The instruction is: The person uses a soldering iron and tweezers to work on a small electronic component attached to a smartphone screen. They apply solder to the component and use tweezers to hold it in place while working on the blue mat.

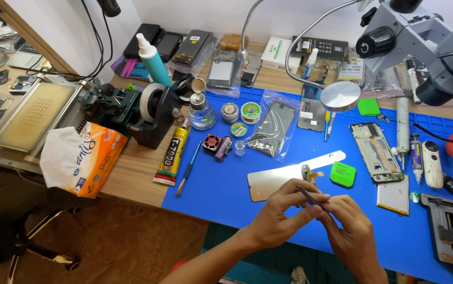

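Note:
My left hand [279,216] and my right hand [353,231] meet above the front of the blue work mat [210,184]. Thin metal tweezers [307,195] stick out between their fingertips; both hands pinch around them. Whether a small part sits between the fingers is hidden. Just beyond the hands lies a phone screen panel [268,181] face down, with a small flex part [309,172] on its edge. A green square box [343,174] sits to its right. An open phone frame [376,152] and a flat battery [393,195] lie further right.
A microscope [421,37] hangs over the mat's right side, with a round lamp head [340,96] on a gooseneck. A glue tube [170,158], a blue-handled tool [188,169], a tape dispenser [155,113], a tissue pack [82,158] and a metal jig [452,229] surround the mat.

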